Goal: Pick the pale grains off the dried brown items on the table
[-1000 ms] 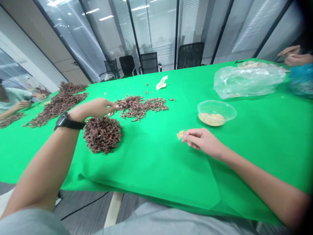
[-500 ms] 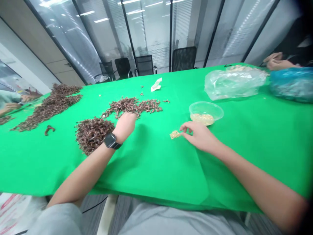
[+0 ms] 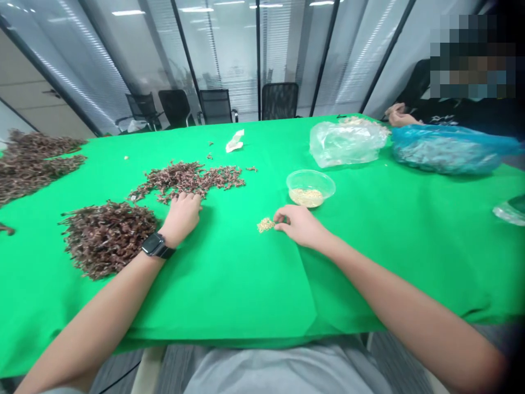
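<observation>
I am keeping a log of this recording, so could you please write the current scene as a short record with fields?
Left hand: at the near edge of the spread-out brown pile; grip hidden
Left wrist: dark watch
Right hand: at the small heap of pale grains; too small to tell whether it pinches any
Bowl: clear, with pale grains in it, beyond the right hand
Thicker brown pile: beside the left wrist
Bags: clear bag, blue bag
Surface: green cloth
Other person: hands behind the bags
</observation>
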A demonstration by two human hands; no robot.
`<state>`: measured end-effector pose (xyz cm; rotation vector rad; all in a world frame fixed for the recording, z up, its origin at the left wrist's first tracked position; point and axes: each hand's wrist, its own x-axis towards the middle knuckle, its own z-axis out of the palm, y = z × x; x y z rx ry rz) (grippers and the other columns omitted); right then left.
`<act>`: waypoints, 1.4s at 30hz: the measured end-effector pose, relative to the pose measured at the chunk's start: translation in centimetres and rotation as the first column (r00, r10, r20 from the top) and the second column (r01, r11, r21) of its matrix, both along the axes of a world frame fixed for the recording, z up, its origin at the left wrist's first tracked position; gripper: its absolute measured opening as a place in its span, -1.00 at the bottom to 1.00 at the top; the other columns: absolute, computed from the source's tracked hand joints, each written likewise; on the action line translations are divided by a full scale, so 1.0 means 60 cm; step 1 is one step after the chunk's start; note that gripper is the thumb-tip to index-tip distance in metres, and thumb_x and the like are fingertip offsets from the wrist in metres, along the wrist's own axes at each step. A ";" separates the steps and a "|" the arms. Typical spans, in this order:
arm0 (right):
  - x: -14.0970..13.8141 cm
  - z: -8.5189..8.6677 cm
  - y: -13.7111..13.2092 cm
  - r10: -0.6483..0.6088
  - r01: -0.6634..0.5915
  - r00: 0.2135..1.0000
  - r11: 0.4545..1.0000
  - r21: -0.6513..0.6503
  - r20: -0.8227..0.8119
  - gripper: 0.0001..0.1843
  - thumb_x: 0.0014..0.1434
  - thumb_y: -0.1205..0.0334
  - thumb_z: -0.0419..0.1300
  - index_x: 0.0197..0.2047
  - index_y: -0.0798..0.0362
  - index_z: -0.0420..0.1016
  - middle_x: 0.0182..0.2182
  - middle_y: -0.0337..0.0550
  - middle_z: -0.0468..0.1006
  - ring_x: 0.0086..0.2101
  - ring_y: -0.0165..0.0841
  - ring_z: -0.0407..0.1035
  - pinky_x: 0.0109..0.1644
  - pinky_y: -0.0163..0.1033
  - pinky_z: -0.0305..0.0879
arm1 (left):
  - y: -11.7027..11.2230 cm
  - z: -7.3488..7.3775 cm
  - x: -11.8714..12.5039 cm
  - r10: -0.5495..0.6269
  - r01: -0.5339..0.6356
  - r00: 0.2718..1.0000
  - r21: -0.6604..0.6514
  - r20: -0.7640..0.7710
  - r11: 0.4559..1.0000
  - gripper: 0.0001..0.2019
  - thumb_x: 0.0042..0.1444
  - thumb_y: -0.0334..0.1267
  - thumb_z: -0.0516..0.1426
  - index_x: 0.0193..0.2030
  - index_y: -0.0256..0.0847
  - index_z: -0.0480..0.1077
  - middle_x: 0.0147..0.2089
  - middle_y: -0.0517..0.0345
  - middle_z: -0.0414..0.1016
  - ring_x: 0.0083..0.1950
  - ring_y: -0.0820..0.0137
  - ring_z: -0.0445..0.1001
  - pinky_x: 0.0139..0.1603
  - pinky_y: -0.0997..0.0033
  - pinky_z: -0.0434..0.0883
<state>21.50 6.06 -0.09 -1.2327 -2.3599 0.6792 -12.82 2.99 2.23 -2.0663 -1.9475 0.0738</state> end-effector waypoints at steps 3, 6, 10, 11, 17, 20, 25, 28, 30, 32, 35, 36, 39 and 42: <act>-0.008 -0.001 -0.003 0.004 -0.004 1.000 1.000 0.017 0.018 -0.93 0.22 0.33 0.29 -0.33 0.05 0.55 -0.31 -0.12 0.58 -0.32 -0.32 0.38 -0.21 -0.24 0.16 | 0.000 0.001 0.004 -0.015 0.014 0.999 0.012 0.046 1.000 -0.74 0.32 -0.32 -0.08 -0.01 -0.31 0.38 -0.05 -0.35 0.53 0.09 -0.09 0.43 0.04 0.02 0.32; -0.012 -0.007 -0.005 -0.006 0.004 0.999 0.999 0.043 0.049 -0.86 0.26 0.37 0.21 -0.36 0.07 0.50 -0.30 -0.07 0.54 -0.27 -0.30 0.38 -0.18 -0.24 0.15 | 0.002 0.000 0.007 -0.050 0.046 0.965 0.020 0.259 0.999 -0.78 0.35 -0.25 -0.08 -0.02 -0.25 0.32 -0.15 -0.22 0.57 -0.05 0.03 0.52 -0.04 0.15 0.36; -0.012 -0.018 -0.002 -0.025 0.024 1.000 0.999 0.044 0.014 -0.82 0.26 0.44 0.11 -0.37 0.07 0.41 -0.29 -0.08 0.50 -0.26 -0.31 0.35 -0.17 -0.25 0.13 | 0.002 -0.007 0.020 -0.130 0.145 0.780 0.026 0.613 0.989 -0.82 0.37 -0.14 -0.03 -0.03 -0.16 0.26 -0.19 0.01 0.60 -0.15 0.20 0.57 -0.11 0.29 0.39; -0.012 -0.020 -0.001 -0.029 0.029 0.999 0.999 0.036 -0.015 -0.82 0.26 0.45 0.10 -0.37 0.07 0.39 -0.30 -0.09 0.50 -0.27 -0.32 0.34 -0.17 -0.25 0.13 | 0.002 -0.009 0.024 -0.137 0.153 0.758 0.031 0.638 0.988 -0.80 0.37 -0.12 -0.03 -0.02 -0.15 0.27 -0.18 0.02 0.60 -0.15 0.21 0.57 -0.10 0.29 0.39; -0.013 -0.018 0.006 -0.080 0.063 0.977 0.994 -0.090 -0.197 -0.83 0.21 0.45 0.06 -0.39 0.05 0.34 -0.43 -0.21 0.46 -0.38 -0.36 0.29 -0.23 -0.26 0.14 | -0.001 -0.016 0.043 -0.150 0.195 0.745 0.002 0.650 0.981 -0.74 0.38 -0.12 -0.11 -0.09 -0.16 0.34 -0.23 0.05 0.54 -0.18 0.24 0.50 -0.09 0.28 0.38; -0.016 -0.018 0.005 -0.100 0.076 0.968 0.991 -0.111 -0.230 -0.84 0.21 0.41 0.05 -0.40 0.03 0.33 -0.47 -0.23 0.44 -0.41 -0.36 0.27 -0.25 -0.26 0.13 | -0.005 -0.011 0.052 -0.168 0.235 0.688 0.001 0.706 0.972 -0.78 0.32 -0.20 -0.11 -0.16 -0.17 0.32 -0.23 0.08 0.48 -0.18 0.27 0.43 -0.12 0.31 0.36; -0.020 -0.016 0.004 -0.107 0.074 0.960 0.988 -0.133 -0.260 -0.85 0.20 0.40 0.05 -0.40 0.03 0.34 -0.46 -0.22 0.46 -0.40 -0.36 0.29 -0.24 -0.26 0.15 | -0.024 0.017 0.101 -0.105 0.286 0.451 -0.032 0.887 0.958 -0.86 0.27 -0.23 -0.04 -0.28 -0.16 0.25 -0.44 0.26 0.24 -0.40 0.41 0.25 -0.37 0.41 0.22; -0.020 -0.016 0.004 -0.097 0.070 0.955 0.992 -0.104 -0.282 -0.85 0.21 0.39 0.05 -0.38 0.03 0.34 -0.44 -0.21 0.46 -0.39 -0.36 0.30 -0.23 -0.26 0.15 | -0.032 0.029 0.151 -0.133 0.388 0.412 -0.042 0.901 0.921 -0.79 0.23 -0.09 0.13 -0.30 -0.18 0.32 -0.47 0.30 0.18 -0.45 0.46 0.17 -0.40 0.43 0.14; -0.020 -0.017 0.005 -0.080 0.065 0.949 0.996 -0.061 -0.305 -0.86 0.21 0.38 0.05 -0.38 0.03 0.33 -0.43 -0.21 0.46 -0.37 -0.35 0.29 -0.22 -0.26 0.14 | -0.031 0.027 0.184 -0.200 0.382 0.474 0.005 0.858 0.924 -0.80 0.20 -0.09 0.19 -0.23 -0.19 0.44 -0.47 0.29 0.21 -0.44 0.45 0.17 -0.40 0.41 0.11; -0.020 -0.018 0.006 -0.057 0.044 0.942 0.998 -0.045 -0.330 -0.86 0.21 0.38 0.05 -0.38 0.03 0.31 -0.43 -0.22 0.43 -0.37 -0.36 0.28 -0.22 -0.26 0.13 | -0.025 0.017 0.209 -0.261 0.351 0.517 0.076 0.816 0.933 -0.79 0.19 -0.09 0.22 -0.19 -0.20 0.52 -0.44 0.25 0.29 -0.41 0.43 0.21 -0.37 0.39 0.13; -0.023 -0.020 0.007 -0.010 -0.017 0.932 0.997 -0.072 -0.363 -0.86 0.20 0.39 0.07 -0.40 0.04 0.31 -0.46 -0.26 0.39 -0.38 -0.37 0.24 -0.23 -0.26 0.10 | -0.015 -0.005 0.230 -0.350 0.338 0.512 0.190 0.785 0.922 -0.81 0.21 -0.14 0.22 -0.19 -0.22 0.55 -0.39 0.19 0.34 -0.37 0.41 0.26 -0.32 0.37 0.18; -0.024 -0.020 0.007 0.002 -0.038 0.926 0.995 -0.087 -0.379 -0.87 0.19 0.39 0.08 -0.40 0.04 0.31 -0.47 -0.27 0.37 -0.38 -0.38 0.23 -0.24 -0.26 0.09 | -0.013 -0.013 0.233 -0.375 0.346 0.509 0.214 0.775 0.913 -0.81 0.22 -0.15 0.22 -0.20 -0.23 0.56 -0.39 0.18 0.33 -0.36 0.41 0.26 -0.31 0.36 0.19; -0.027 -0.020 0.007 0.016 -0.079 0.909 0.988 -0.135 -0.415 -0.87 0.19 0.39 0.09 -0.40 0.05 0.33 -0.48 -0.30 0.35 -0.39 -0.39 0.22 -0.24 -0.28 0.10 | -0.011 -0.031 0.233 -0.426 0.371 0.499 0.259 0.755 0.892 -0.81 0.25 -0.16 0.21 -0.21 -0.23 0.57 -0.39 0.19 0.30 -0.38 0.42 0.26 -0.33 0.37 0.19; -0.029 -0.022 0.008 0.019 -0.108 0.900 0.978 -0.180 -0.435 -0.88 0.18 0.38 0.10 -0.41 0.06 0.34 -0.50 -0.31 0.36 -0.41 -0.42 0.22 -0.28 -0.31 0.14 | -0.013 -0.041 0.230 -0.473 0.361 0.494 0.323 0.730 0.875 -0.85 0.26 -0.19 0.21 -0.21 -0.21 0.57 -0.40 0.22 0.28 -0.39 0.43 0.26 -0.36 0.40 0.19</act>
